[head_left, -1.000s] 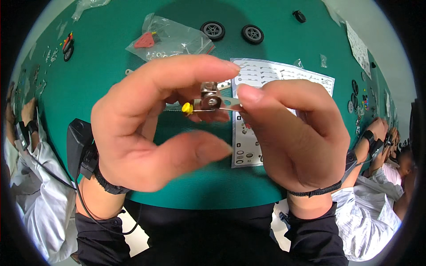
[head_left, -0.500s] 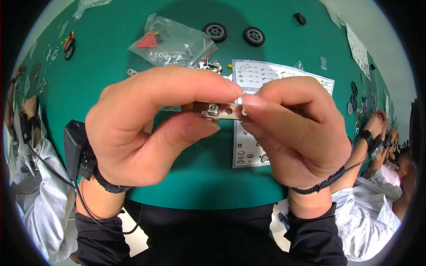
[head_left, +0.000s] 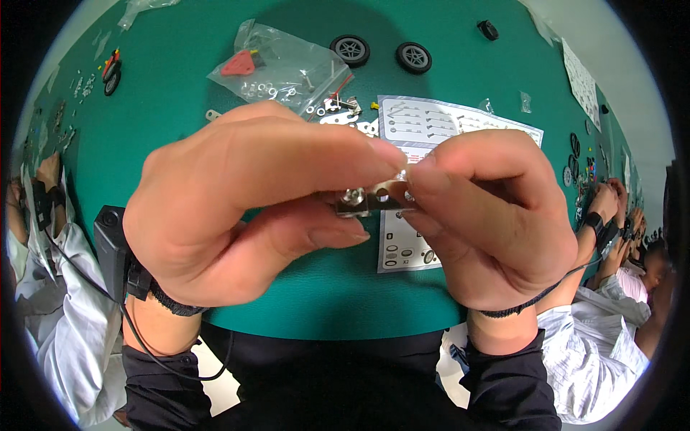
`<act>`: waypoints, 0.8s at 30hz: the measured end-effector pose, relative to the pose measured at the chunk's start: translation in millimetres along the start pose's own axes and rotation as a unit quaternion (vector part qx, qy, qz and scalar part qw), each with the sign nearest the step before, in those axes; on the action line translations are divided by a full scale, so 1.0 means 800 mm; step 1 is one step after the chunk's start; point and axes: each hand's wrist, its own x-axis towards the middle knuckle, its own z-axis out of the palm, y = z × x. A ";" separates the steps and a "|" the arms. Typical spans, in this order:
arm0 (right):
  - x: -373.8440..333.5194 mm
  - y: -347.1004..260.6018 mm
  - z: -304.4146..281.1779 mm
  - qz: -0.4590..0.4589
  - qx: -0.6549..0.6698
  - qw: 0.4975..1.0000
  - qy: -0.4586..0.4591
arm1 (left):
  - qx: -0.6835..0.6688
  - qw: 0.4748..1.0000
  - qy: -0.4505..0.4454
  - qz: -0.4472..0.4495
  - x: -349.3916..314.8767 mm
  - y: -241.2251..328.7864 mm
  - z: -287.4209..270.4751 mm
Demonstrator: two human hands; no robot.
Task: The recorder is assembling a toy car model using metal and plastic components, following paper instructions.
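Showing both hands raised close to the camera above a green worktop (head_left: pixel 180 93), pinching one small perforated metal strip (head_left: pixel 374 201) between them. The left hand (head_left: pixel 244 208) grips the strip's left end between thumb and forefinger, where a small bolt and nut (head_left: pixel 353 195) sit in one of its holes. The right hand (head_left: pixel 489 215) clamps the strip's right end between its fingertips, the other fingers curled in. The strip lies roughly level, held in the air over a printed instruction sheet (head_left: pixel 445 126) that rests flat on the worktop. Beyond the hands lies a clear plastic bag (head_left: pixel 280 65) holding a red piece and small metal hardware, with loose metal parts (head_left: pixel 345 111) just beside it. Two black wheels (head_left: pixel 381 52) lie farther back, well apart from the hands. Dark bands circle both wrists; a cable runs from the left one. Other people's sleeves show at both side edges.
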 end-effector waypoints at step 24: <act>-0.005 0.011 0.012 0.155 0.264 0.952 0.023 | 0.029 1.000 0.011 -0.005 -0.011 0.010 0.001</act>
